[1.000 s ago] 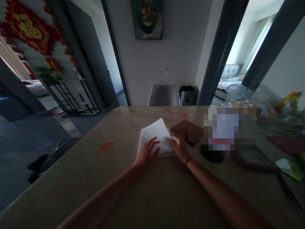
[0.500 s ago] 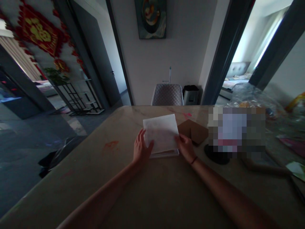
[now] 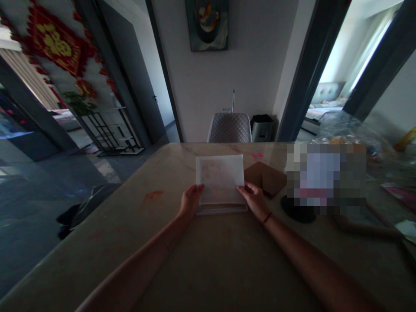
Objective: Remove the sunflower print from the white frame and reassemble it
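between the two hands, on the far half of the bench point(image 3: 208, 264), is a thin white sheet point(image 3: 222, 177), with a faint pinkish pattern showing on it or through it. the left hand point(image 3: 191, 198) has its grip drawn to a narrow pinch at the sheet's left edge, thumb on top; the right hand point(image 3: 255, 199) pinches the right edge in much the same way, and the fingers beneath are hidden. the sheet reaches away from both hands toward the far side, squared to the bench. it looks slightly wider left to right than near to far, but the flattened view leaves its long axis uncertain. neither hand is clearly nearer. a pale, shallow tray-like thing point(image 3: 224, 211) shows below the sheet's near edge; whether the two touch, i cannot tell.

just right of the sheet lies a brown folded envelope point(image 3: 274, 175), and right of that a dark round base point(image 3: 299, 210) under a patch blurred into blocks, so any print there is lost. beyond the bench's far edge stands a quilted chair point(image 3: 230, 128). at far left, a red wall hanging point(image 3: 58, 41) bears one large gold character, apparently 福; no brand or label can be read.
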Action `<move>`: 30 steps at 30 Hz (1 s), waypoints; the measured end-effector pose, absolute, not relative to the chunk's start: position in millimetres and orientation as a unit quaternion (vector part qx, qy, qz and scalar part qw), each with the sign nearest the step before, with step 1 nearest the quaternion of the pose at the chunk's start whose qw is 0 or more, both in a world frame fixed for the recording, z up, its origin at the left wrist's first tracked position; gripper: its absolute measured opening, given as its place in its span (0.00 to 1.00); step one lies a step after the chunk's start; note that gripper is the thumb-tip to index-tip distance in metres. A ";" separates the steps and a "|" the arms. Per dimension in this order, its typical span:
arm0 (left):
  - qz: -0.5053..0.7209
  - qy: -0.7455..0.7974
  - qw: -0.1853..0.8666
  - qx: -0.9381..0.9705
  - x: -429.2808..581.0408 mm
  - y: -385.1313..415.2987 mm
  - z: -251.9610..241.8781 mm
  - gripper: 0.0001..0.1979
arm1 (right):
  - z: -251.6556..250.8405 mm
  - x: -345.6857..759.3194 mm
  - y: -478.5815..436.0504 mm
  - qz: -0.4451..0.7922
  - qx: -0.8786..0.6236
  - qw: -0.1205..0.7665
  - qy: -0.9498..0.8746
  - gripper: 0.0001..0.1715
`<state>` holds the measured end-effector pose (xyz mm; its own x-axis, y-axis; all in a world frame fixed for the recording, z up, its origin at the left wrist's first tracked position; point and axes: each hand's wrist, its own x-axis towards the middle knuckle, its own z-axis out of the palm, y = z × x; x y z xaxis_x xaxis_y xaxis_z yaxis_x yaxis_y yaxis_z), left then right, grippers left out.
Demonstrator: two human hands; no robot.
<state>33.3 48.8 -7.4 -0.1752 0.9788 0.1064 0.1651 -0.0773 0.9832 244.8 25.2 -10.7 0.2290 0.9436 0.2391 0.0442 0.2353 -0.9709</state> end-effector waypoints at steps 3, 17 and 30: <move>0.533 0.558 0.382 0.508 32.9 49.3 -6.7 0.19 | -12.5 245.2 26.0 0.369 -0.498 0.592 -0.514 0.17; 0.539 0.587 0.330 0.505 14.3 65.1 -9.8 0.21 | -22.4 243.1 24.0 0.172 -0.555 0.479 -0.658 0.21; 0.426 0.664 0.204 0.580 -8.2 72.7 -0.5 0.14 | -24.2 255.0 32.8 0.105 -0.590 0.470 -0.648 0.20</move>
<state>-8.2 72.7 -0.5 -0.2439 0.9438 0.2229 0.5966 -0.0352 0.8018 255.0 32.8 -24.2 0.1379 0.8635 0.4851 0.6655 0.2819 -0.6911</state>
